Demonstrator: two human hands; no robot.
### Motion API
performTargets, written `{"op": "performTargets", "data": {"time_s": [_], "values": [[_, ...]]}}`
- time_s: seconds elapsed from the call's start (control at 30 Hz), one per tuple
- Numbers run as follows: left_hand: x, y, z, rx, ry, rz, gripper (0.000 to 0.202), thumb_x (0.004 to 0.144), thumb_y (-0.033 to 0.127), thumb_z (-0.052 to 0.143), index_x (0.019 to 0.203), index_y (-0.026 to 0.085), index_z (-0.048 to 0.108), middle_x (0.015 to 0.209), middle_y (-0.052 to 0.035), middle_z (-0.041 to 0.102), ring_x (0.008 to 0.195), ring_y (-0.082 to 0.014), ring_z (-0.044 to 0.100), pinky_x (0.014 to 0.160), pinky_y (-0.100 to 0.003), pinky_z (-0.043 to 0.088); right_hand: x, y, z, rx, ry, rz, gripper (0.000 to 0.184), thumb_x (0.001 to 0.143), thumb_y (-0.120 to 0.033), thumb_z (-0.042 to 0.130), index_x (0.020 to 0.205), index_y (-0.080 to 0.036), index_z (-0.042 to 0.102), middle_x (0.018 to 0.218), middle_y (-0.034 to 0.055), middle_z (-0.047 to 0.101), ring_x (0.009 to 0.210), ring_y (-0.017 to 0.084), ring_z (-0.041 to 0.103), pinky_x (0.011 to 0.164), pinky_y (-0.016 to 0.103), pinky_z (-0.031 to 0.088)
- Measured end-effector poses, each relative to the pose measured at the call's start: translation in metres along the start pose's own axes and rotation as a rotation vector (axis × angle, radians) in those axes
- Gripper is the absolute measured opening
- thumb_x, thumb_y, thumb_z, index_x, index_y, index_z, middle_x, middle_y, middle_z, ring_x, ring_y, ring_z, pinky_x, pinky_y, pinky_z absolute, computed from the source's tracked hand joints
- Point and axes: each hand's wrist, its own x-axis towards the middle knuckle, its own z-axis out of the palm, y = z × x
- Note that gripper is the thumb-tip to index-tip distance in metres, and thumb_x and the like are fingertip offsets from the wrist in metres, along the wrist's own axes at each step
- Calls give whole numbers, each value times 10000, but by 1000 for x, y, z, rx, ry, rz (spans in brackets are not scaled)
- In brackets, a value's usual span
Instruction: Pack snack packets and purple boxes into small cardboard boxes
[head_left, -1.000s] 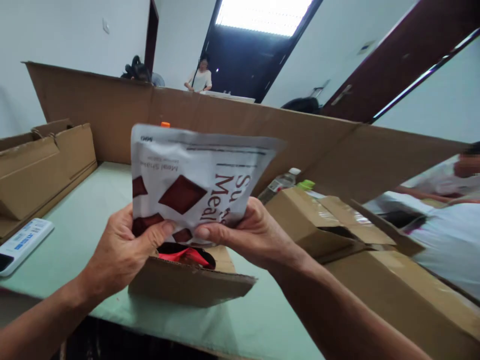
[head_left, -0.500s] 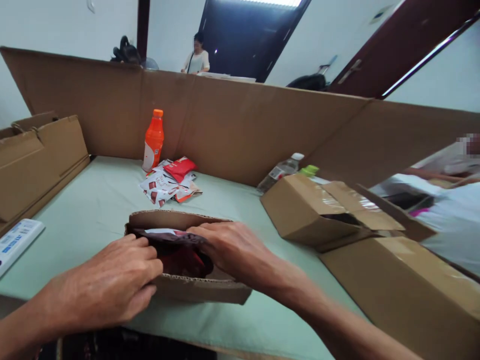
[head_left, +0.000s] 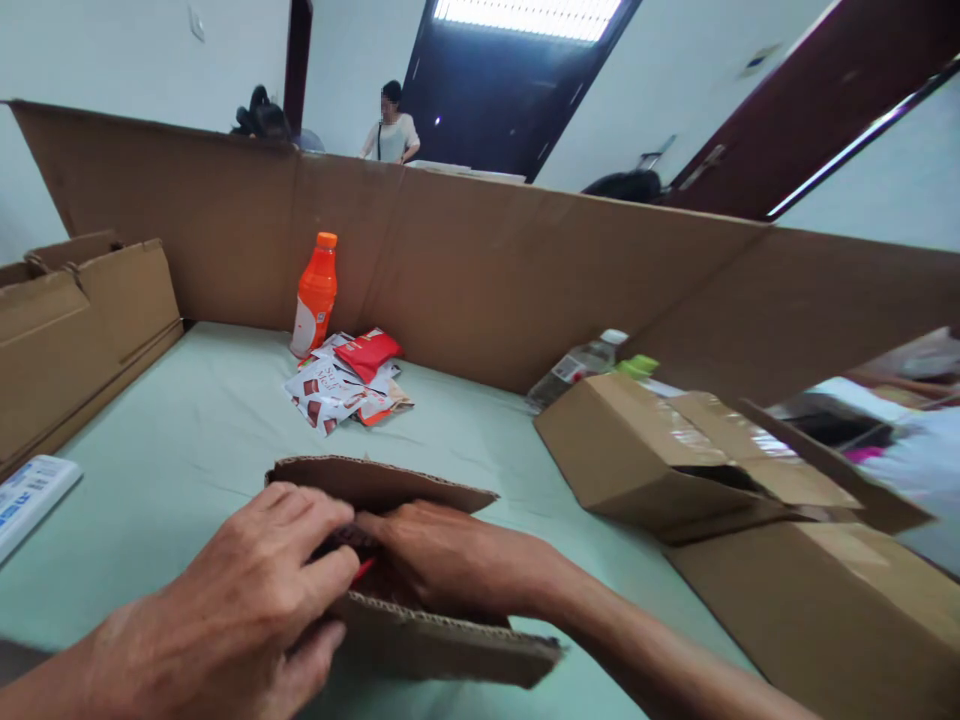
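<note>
Reaching into the open box (head_left: 457, 638) with my right hand (head_left: 442, 555), I've brought the packet (head_left: 358, 540) down from above it, so it now seems to sit inside, mostly hidden. My left hand (head_left: 247, 590) curls over the box's left end; whether either hand's fingers are clamped or apart, I can't tell. Beyond the box, loose packets (head_left: 326, 388) lie beside an orange bottle (head_left: 319, 290).

Ahead of me, an orange bottle (head_left: 316, 300) stands near a cardboard panel (head_left: 487, 270). On my left I see a brown carton (head_left: 112, 320) and a white device (head_left: 34, 502) with blue markings; on my right, a clear bottle (head_left: 581, 367) shows behind a taped box (head_left: 622, 430). Beyond the panel stands a person (head_left: 391, 138) in a pale top.
</note>
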Motion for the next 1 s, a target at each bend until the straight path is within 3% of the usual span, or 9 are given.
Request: {"op": "performTargets", "data": {"time_s": [0.17,0.3,0.4,0.47,0.57,0.63,0.7,0.83,1.0], "values": [[-5,-11,3,-90,-199,-147,162,833,295,745,959,223,674,1010,-63,723,1002,-282,660,944,-418,522,-43,6,2,82,352,-137,351,962,-173,516,1241,-268,706,1128,73,778,983,213,735,816,302,568],[-4,-19,4,-127,-236,-156,161,850,341,748,937,233,666,940,-37,725,912,-257,670,801,-343,536,-51,41,-22,144,817,-198,278,985,-229,533,1142,-319,744,884,22,799,753,189,754,673,281,598],[5,-24,13,-69,-127,-34,61,902,174,623,858,216,631,892,-35,703,804,-217,638,726,-318,511,1,83,-32,35,844,7,257,979,-231,544,1112,-249,763,999,69,805,837,229,761,745,346,616],[10,-29,27,-8,63,86,172,897,87,550,786,209,600,895,-44,696,791,-205,622,722,-317,495,54,112,-26,-156,704,117,425,930,-112,528,1319,-184,683,1335,152,697,1184,302,672,986,454,555],[11,-41,52,138,234,132,199,896,77,521,782,211,614,1106,-95,714,1007,-261,632,880,-376,496,126,143,-8,-248,615,156,570,890,16,443,1419,-122,602,1535,235,504,1391,364,496,1095,542,435],[9,-47,61,245,150,87,175,926,134,515,838,213,643,1220,-134,688,1109,-314,603,949,-443,482,156,152,0,-205,628,117,490,914,-6,438,1326,-130,673,1506,229,539,1400,358,480,1080,513,431],[7,-49,57,279,18,52,151,935,180,523,868,212,654,1128,-140,698,994,-317,620,880,-455,501,169,154,1,-147,652,79,389,935,-57,473,1201,-168,734,1379,184,657,1320,316,551,1052,447,447],[11,-36,23,117,-243,30,107,879,295,681,945,214,658,990,-91,688,890,-297,616,880,-470,503,142,145,-14,-14,811,134,326,960,-130,472,1167,-189,717,1199,134,739,1097,258,658,970,393,490],[14,-17,-6,-53,-294,-100,207,821,307,779,947,229,634,1016,-39,662,1007,-286,603,1082,-503,391,32,116,-37,513,1315,114,149,943,-300,564,821,-243,628,698,-9,623,574,151,533,507,274,447]]}}
